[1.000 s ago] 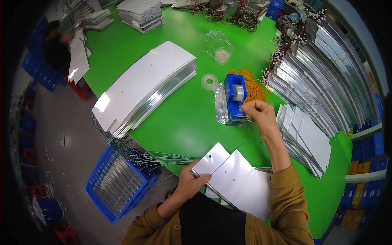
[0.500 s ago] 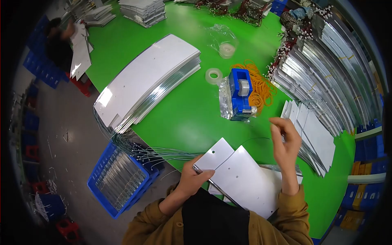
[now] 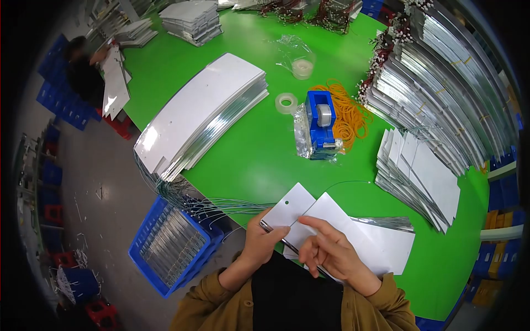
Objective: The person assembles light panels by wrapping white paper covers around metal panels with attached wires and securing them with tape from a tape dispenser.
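My left hand [image 3: 261, 238] is closed on the left edge of a thin white panel [image 3: 287, 204], its thumb lying on top. The panel has a small hole near its corner. A second white panel [image 3: 353, 237] overlaps it on the right. Over these panels is my right hand [image 3: 337, 251], index finger stretched toward the seam and the other fingers loosely bent apart, with nothing visible in them. A thin green wire [image 3: 348, 182] curves out beyond the panels. A bundle of green wires [image 3: 237, 206] runs leftward from beside my left hand.
A long stack of white panels [image 3: 204, 99] lies at the left, above a blue crate [image 3: 135, 251]. Ahead are a blue tape dispenser [image 3: 320, 129], a tape roll [image 3: 286, 103] and orange rubber bands [image 3: 349, 124]. More panel stacks [image 3: 422, 171] stand right. A person [image 3: 85, 69] works far left.
My right hand has come left and down from above the table onto the panels, its index finger now near the seam. My left hand keeps its hold. The view has shifted slightly.
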`<state>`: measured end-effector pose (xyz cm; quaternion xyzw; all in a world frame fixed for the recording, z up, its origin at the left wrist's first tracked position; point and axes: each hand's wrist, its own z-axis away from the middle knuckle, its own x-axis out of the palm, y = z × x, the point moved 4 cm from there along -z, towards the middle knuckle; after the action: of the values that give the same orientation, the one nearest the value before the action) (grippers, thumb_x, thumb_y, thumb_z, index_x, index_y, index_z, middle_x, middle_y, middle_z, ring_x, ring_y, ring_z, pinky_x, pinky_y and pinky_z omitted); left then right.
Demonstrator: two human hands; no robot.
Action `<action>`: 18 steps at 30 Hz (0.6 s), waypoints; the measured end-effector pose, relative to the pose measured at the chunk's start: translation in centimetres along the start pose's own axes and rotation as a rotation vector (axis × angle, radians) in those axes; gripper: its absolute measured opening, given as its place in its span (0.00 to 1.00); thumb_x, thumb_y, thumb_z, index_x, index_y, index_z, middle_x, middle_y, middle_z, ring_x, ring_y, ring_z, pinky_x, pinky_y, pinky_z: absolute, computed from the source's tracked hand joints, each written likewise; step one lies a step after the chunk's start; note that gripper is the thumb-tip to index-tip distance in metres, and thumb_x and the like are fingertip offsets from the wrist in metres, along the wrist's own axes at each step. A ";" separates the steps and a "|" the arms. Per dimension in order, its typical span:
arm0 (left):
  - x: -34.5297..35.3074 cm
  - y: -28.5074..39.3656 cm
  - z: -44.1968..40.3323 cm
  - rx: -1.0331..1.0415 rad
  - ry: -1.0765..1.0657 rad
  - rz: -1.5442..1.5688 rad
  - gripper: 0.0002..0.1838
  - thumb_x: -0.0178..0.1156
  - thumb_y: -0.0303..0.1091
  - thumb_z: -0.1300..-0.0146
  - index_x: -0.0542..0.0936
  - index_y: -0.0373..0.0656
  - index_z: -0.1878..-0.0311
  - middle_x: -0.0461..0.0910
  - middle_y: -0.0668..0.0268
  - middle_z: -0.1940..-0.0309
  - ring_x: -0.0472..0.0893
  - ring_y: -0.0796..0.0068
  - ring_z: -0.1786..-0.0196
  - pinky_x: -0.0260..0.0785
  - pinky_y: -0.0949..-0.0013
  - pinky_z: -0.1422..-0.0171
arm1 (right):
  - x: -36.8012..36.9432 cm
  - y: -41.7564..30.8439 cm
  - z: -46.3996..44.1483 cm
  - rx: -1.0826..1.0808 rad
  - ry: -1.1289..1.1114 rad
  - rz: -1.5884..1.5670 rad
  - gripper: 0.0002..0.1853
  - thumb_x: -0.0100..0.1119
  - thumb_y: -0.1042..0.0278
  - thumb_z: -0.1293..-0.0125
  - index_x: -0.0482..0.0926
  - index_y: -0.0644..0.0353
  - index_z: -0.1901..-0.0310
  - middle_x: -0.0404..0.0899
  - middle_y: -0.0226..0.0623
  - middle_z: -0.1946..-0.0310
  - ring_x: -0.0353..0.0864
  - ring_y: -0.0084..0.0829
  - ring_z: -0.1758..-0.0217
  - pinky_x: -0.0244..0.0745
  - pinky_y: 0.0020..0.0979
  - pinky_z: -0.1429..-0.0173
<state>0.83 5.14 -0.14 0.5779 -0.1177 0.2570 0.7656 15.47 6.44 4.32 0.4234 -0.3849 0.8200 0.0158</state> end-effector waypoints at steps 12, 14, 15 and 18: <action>1.6 0.7 0.5 0.083 0.087 -0.003 0.11 0.56 0.20 0.48 0.75 0.35 0.59 0.76 0.67 0.72 0.70 0.83 0.72 0.63 0.82 0.66 | 0.2 0.4 0.1 0.020 0.048 0.061 0.22 0.41 0.68 0.31 0.58 0.61 0.36 0.78 0.42 0.73 0.71 0.24 0.83 0.68 0.18 0.80; 1.4 0.6 0.5 0.106 0.082 -0.031 0.10 0.56 0.21 0.48 0.74 0.35 0.60 0.76 0.67 0.72 0.70 0.83 0.72 0.63 0.82 0.67 | 0.5 0.0 0.4 -0.010 0.065 0.223 0.22 0.43 0.70 0.32 0.59 0.61 0.36 0.77 0.41 0.73 0.70 0.23 0.83 0.66 0.18 0.80; 1.3 0.5 0.5 0.129 0.078 -0.059 0.10 0.56 0.21 0.47 0.74 0.36 0.60 0.75 0.67 0.73 0.70 0.83 0.72 0.63 0.82 0.67 | 0.7 -0.3 0.7 -0.040 0.082 0.385 0.23 0.44 0.72 0.33 0.60 0.61 0.37 0.77 0.39 0.74 0.69 0.23 0.83 0.65 0.18 0.79; 1.0 0.3 0.6 0.174 0.067 -0.115 0.08 0.57 0.22 0.46 0.74 0.36 0.62 0.75 0.68 0.74 0.69 0.83 0.73 0.63 0.82 0.69 | 1.0 -1.0 1.0 -0.101 0.119 0.709 0.23 0.46 0.75 0.36 0.61 0.61 0.38 0.76 0.37 0.75 0.67 0.22 0.83 0.63 0.17 0.79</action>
<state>1.60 4.88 0.82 0.6392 -0.0362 0.2410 0.7294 15.85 6.18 5.97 0.2140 -0.5462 0.7776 -0.2262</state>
